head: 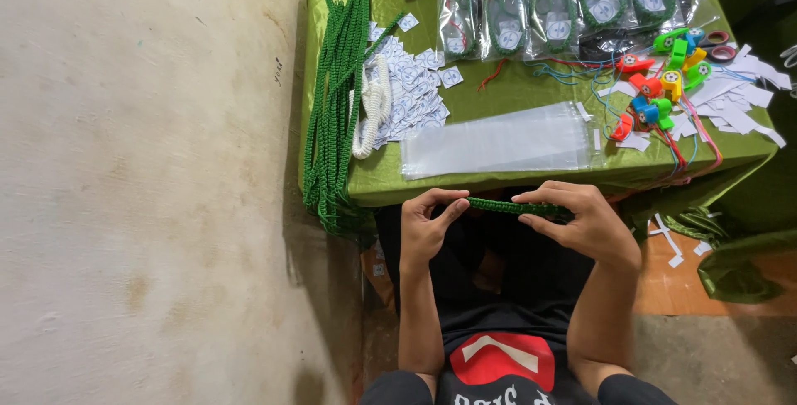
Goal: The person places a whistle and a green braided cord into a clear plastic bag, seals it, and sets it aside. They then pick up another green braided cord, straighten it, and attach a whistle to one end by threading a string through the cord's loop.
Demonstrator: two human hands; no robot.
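A green braided cord [513,206] is stretched level between my two hands, just below the near edge of the table. My left hand [427,224] pinches its left end with thumb and fingers. My right hand [581,218] is closed around its right end. Right above the hands a stack of clear plastic bags [498,141] lies on the green tablecloth [498,90].
A bundle of green braided cords [336,98] hangs over the table's left side, beside white cords [375,106] and small printed cards [415,90]. Bagged cords [548,2] line the far edge. Coloured plastic whistles [664,81] and paper scraps lie at right. A pale wall stands to the left.
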